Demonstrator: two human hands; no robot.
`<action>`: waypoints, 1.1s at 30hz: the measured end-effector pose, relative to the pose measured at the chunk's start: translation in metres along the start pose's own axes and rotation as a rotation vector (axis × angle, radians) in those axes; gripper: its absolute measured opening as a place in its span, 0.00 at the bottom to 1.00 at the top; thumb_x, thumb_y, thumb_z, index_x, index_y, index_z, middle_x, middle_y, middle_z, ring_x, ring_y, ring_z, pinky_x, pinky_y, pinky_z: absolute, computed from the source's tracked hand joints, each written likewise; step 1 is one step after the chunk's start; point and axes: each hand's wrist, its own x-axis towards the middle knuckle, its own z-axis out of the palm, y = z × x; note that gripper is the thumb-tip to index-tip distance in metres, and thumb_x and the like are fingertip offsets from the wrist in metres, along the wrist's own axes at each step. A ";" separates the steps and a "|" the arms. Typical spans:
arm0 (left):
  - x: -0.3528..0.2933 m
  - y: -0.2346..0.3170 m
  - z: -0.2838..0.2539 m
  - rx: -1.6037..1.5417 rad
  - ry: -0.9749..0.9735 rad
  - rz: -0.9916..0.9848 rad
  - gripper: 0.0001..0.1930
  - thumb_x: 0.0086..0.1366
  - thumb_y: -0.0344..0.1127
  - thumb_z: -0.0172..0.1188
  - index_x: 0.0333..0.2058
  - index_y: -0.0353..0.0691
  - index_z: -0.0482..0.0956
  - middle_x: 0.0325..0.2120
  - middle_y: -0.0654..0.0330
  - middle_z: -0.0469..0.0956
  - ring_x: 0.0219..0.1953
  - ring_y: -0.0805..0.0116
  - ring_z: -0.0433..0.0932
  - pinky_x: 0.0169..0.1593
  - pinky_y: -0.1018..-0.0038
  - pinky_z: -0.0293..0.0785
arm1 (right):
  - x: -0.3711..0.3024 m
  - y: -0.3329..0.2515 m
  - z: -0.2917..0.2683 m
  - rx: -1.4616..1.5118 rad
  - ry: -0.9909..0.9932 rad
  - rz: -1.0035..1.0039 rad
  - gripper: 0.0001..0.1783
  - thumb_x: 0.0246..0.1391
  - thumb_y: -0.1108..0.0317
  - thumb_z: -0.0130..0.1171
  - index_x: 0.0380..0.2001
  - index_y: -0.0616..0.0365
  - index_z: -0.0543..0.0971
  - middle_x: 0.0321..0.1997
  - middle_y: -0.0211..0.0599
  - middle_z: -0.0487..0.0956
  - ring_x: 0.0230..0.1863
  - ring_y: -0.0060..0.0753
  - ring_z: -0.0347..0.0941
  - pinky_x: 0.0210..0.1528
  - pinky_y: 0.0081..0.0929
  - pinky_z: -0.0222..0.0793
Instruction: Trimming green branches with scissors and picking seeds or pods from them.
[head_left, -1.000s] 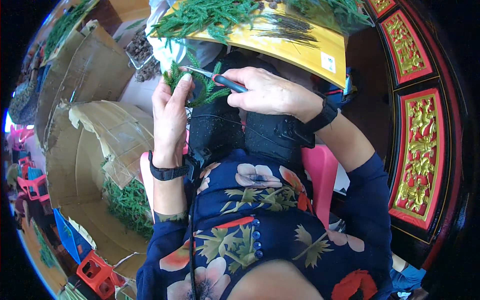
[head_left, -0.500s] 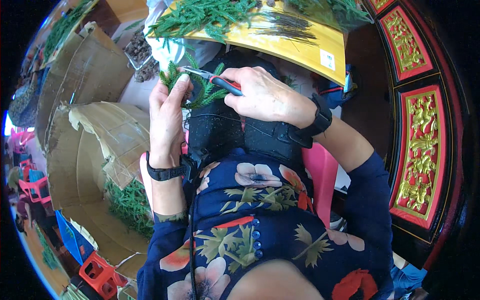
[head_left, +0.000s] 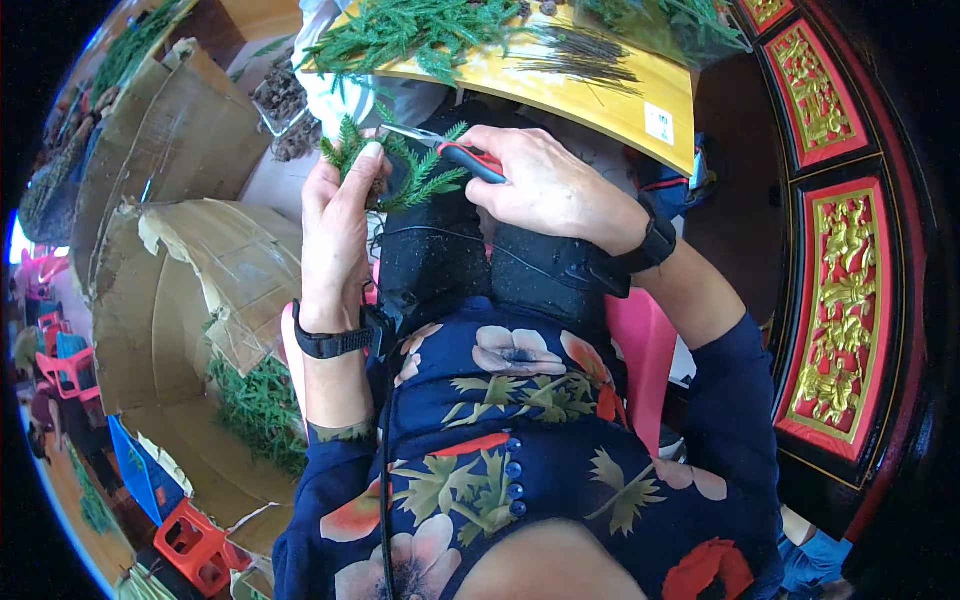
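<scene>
At 11 o'clock I see a green sprig (head_left: 428, 187) pinched in the left hand (head_left: 338, 212); at 1, the right hand (head_left: 545, 188) grips pliers (head_left: 468, 160), seemingly working it. Next calls for steadiness, I judge.

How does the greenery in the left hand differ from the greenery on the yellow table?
The small bunch is gripped in the left hand; the pile lies on the yellow table. The bunch is only a few sprigs; the pile is far larger. Pliers point at the bunch; thin dark sticks lie beside the pile. Both are green and needle-leaved.
</scene>
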 end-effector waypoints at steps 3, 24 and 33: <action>-0.001 0.002 0.003 0.021 0.002 0.012 0.10 0.65 0.34 0.55 0.43 0.37 0.74 0.30 0.69 0.73 0.30 0.82 0.67 0.35 0.83 0.62 | 0.001 0.001 0.000 -0.017 0.003 -0.013 0.20 0.44 0.67 0.53 0.42 0.64 0.73 0.32 0.54 0.77 0.36 0.51 0.75 0.42 0.38 0.70; -0.003 0.006 0.003 -0.049 -0.057 -0.057 0.07 0.64 0.35 0.57 0.36 0.38 0.75 0.29 0.68 0.75 0.30 0.81 0.69 0.36 0.83 0.63 | 0.001 0.008 0.002 -0.210 0.101 -0.130 0.16 0.44 0.69 0.53 0.39 0.62 0.74 0.30 0.51 0.78 0.35 0.54 0.74 0.41 0.43 0.70; -0.001 0.006 0.005 -0.217 -0.106 -0.114 0.08 0.66 0.36 0.54 0.34 0.37 0.74 0.27 0.66 0.74 0.28 0.79 0.68 0.35 0.81 0.62 | 0.000 0.005 -0.010 0.011 -0.110 0.016 0.18 0.46 0.67 0.54 0.42 0.61 0.74 0.33 0.48 0.78 0.39 0.47 0.76 0.44 0.36 0.69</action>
